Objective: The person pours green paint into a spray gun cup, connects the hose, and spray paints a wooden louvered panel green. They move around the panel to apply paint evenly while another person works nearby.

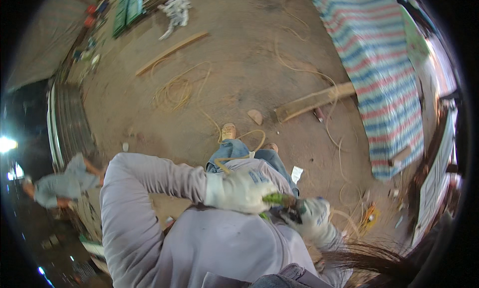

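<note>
Both my hands wear white work gloves and meet in front of my body. My left hand [243, 191] is closed around a short green-and-brown object [274, 198] whose kind I cannot make out. At the object's other, darker end is my right hand [313, 217], fingers curled against it; a dark patch shows at the fingertips. A pale yellow hose [257, 141] rises off the ground past my legs and reaches the left glove, where its end is hidden.
More hose [174, 91] lies coiled on the dirt floor, near a long wooden strip [172, 52]. To the right are a plank [314, 101] and a striped tarp [379, 78]. A person in grey [67, 181] is at the left, beside corrugated sheeting [70, 123].
</note>
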### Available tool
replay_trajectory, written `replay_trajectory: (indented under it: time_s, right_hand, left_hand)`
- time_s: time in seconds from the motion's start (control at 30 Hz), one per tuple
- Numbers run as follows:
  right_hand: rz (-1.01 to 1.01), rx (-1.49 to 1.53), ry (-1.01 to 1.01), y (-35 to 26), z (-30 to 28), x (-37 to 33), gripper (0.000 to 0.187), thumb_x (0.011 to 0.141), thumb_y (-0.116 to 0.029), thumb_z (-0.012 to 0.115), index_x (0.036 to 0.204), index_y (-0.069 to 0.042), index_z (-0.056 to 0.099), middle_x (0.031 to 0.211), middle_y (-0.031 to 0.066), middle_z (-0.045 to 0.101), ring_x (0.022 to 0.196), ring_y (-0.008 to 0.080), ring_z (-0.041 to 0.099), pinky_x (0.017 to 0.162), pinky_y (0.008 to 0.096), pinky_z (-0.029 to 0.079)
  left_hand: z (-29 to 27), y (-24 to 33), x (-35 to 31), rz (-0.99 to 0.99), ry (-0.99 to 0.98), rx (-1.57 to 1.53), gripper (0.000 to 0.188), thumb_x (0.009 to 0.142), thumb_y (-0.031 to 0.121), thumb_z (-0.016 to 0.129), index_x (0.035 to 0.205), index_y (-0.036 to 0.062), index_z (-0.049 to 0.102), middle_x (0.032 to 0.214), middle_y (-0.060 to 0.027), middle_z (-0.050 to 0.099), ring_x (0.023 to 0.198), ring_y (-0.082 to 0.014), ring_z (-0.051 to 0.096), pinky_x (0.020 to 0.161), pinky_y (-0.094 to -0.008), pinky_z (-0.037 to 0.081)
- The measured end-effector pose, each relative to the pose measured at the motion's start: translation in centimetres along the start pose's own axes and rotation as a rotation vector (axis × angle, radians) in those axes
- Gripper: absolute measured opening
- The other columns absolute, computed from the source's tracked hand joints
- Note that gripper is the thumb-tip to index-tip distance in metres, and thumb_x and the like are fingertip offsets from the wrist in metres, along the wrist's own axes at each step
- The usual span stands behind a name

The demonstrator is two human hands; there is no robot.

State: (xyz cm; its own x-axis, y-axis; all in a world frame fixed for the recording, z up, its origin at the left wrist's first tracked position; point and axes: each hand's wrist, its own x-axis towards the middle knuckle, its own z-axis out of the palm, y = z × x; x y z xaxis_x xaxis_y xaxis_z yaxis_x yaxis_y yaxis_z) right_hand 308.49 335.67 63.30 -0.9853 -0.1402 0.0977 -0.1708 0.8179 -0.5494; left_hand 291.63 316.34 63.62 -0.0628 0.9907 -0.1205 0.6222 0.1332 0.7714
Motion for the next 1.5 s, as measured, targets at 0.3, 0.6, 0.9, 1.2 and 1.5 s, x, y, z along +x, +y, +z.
replay_trajectory:
  time_s: [0.3,0.6,0.9,1.2,1.5]
  right_hand:
    - [-0.056,0.208,-0.303,1.9,0.6,1.7,0.038,0.068,-0.04,0.081,0.08,-0.007,0.067,0.059,0.0039,0.055,0.046,0.0217,0.055,0.045,0.0343,0.042]
    - [0.185,0.323,-0.209,8.3,5.4,8.0,0.036,0.078,-0.025,0.079,0.107,-0.006,0.07,0.083,0.0116,0.071,0.064,0.0249,0.069,0.057,0.0331,0.051]
    - [0.527,-0.19,-0.344,27.9,15.6,6.1,0.04,0.085,-0.019,0.072,0.12,-0.004,0.062,0.107,0.0153,0.071,0.093,0.0297,0.07,0.08,0.0373,0.054]
    - [0.828,0.068,-0.633,19.9,37.1,28.4,0.04,0.086,-0.034,0.067,0.114,-0.005,0.064,0.096,0.0176,0.07,0.092,0.0382,0.066,0.081,0.0438,0.052]
    - [-0.001,-0.043,-0.596,-4.4,65.8,65.1,0.044,0.088,-0.042,0.062,0.11,-0.005,0.067,0.106,0.0197,0.069,0.103,0.0379,0.064,0.088,0.0457,0.05]
  left_hand:
    - [3.4,0.6,0.0,-0.3,0.074,-0.266,0.026,0.079,0.03,0.067,0.082,0.0041,0.069,0.076,-0.0157,0.068,0.074,-0.0337,0.068,0.065,-0.0458,0.052]
    - [0.1,-5.2,1.6,-0.22,0.58,0.158,0.04,0.083,0.028,0.067,0.115,0.0054,0.059,0.087,-0.0148,0.068,0.08,-0.031,0.068,0.07,-0.0438,0.052]
    - [-5.5,-22.4,-13.7,-0.87,1.282,-0.624,0.04,0.093,0.035,0.067,0.116,0.0046,0.057,0.094,-0.0092,0.068,0.078,-0.0168,0.066,0.066,-0.0317,0.053]
    - [0.1,-34.0,-36.8,-0.689,1.671,-1.583,0.028,0.093,0.038,0.067,0.103,0.0132,0.059,0.078,0.0001,0.063,0.054,-0.0077,0.052,0.046,-0.0242,0.041]
    - [6.9,-37.9,-55.2,-1.137,2.3,-1.479,0.03,0.091,0.04,0.068,0.099,0.012,0.06,0.073,0.0005,0.06,0.049,-0.0062,0.047,0.041,-0.0231,0.036]
